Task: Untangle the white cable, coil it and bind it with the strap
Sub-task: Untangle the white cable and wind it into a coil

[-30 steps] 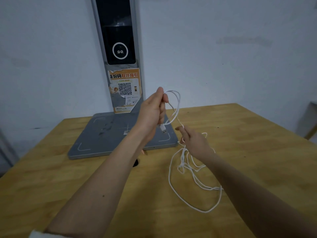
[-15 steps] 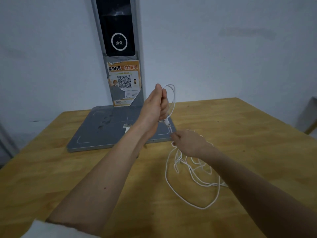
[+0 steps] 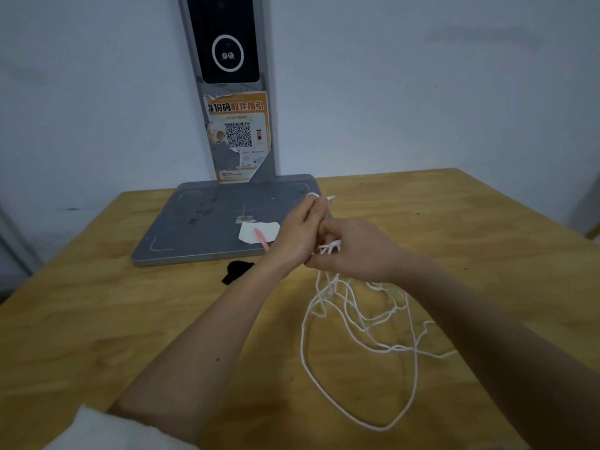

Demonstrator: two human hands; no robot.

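I am viewing the wooden tabletop (image 3: 130, 319), which is carrying the grey scanner base (image 3: 207, 228) at its far side. Across the near right of it, the white cable (image 3: 354, 323) is lying in loose, overlapping loops. Both hands have come down from the raised position of a second ago and are now meeting just above the surface. The left hand (image 3: 297, 237) is closing its grip around a short gathered section of cable, with a small loop showing above the fingers. The right hand (image 3: 354, 251) has moved in against it and is pinching strands beside the left palm. I judge that coiling is only beginning: most of the cable is hanging below the hands. The black strap (image 3: 235, 271) is lying untouched just left of the left wrist.
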